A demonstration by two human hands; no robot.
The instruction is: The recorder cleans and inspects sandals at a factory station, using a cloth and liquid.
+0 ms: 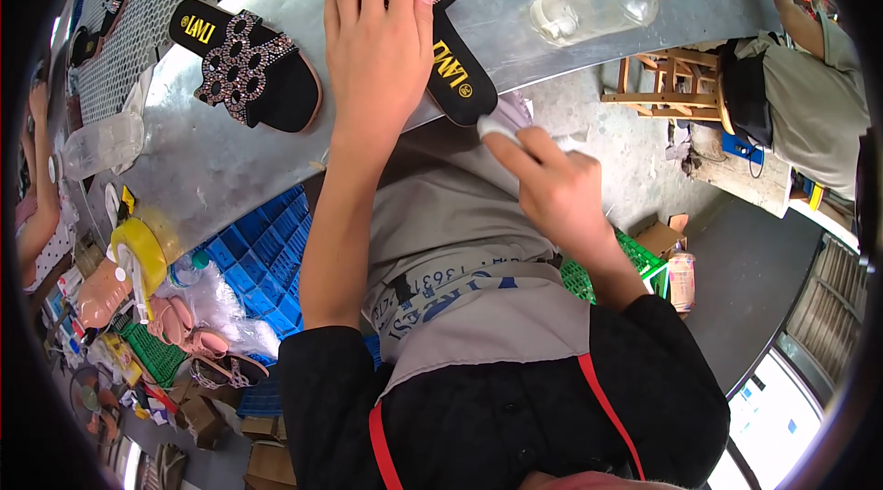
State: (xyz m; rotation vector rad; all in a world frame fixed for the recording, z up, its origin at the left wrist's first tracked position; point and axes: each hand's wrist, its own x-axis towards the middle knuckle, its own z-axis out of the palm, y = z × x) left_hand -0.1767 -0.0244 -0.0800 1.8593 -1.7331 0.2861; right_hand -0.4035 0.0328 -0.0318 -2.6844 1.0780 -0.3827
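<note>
A black slide sandal (467, 85) with a rhinestone-studded strap lies at the table's near edge, its heel end pointing toward me. My left hand (379, 57) rests over its strap and grips it, hiding part of the front. Beside the heel, my right hand (556, 179) pinches a whitish cloth (499, 126), which touches or nearly touches the sole's edge; the contact is blurred. The matching sandal (246, 71) sits apart on the left, strap upward, with neither hand on it.
The metal table (267, 159) carries a clear plastic bottle (598, 0) lying at right and a clear container (106, 145) at left. Yellow tape (140, 255) hangs near its left end. Below stand blue crates (262, 251) and a green crate (639, 265). Other people work on both sides.
</note>
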